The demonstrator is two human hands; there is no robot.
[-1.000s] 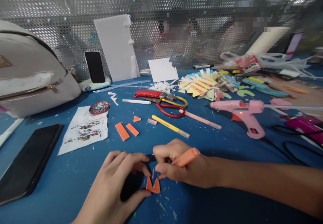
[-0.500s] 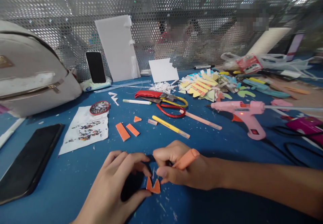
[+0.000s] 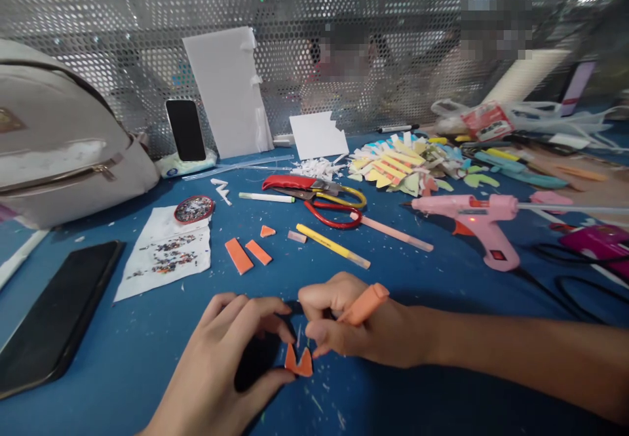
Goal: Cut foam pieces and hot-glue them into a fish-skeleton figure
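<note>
Between the thumb and forefinger of my left hand (image 3: 236, 351) is a small orange V-shaped cutout (image 3: 299, 362), held by its left side close to the blue table. My right hand (image 3: 358, 328) grips an orange marker (image 3: 366, 303), its tip pointing down and left at the cutout's right edge. Whether the tip touches the edge I cannot tell. Beyond my hands lie two orange strips (image 3: 238, 256) and a small orange scrap (image 3: 268, 231). A yellow marker (image 3: 331, 246) lies past my right hand, with a pale cap (image 3: 297, 237) beside it.
Red-handled scissors (image 3: 339, 214) and a pink glue gun (image 3: 472, 210) with a lit light lie ahead and right. Colored paper scraps (image 3: 393, 164) are heaped at the back. On the left are a black phone (image 3: 59, 311), a backpack (image 3: 63, 141) and a bead-covered paper (image 3: 142, 272).
The orange marker in my right hand has tilted very slightly. My left hand and the cutout stay in place.
</note>
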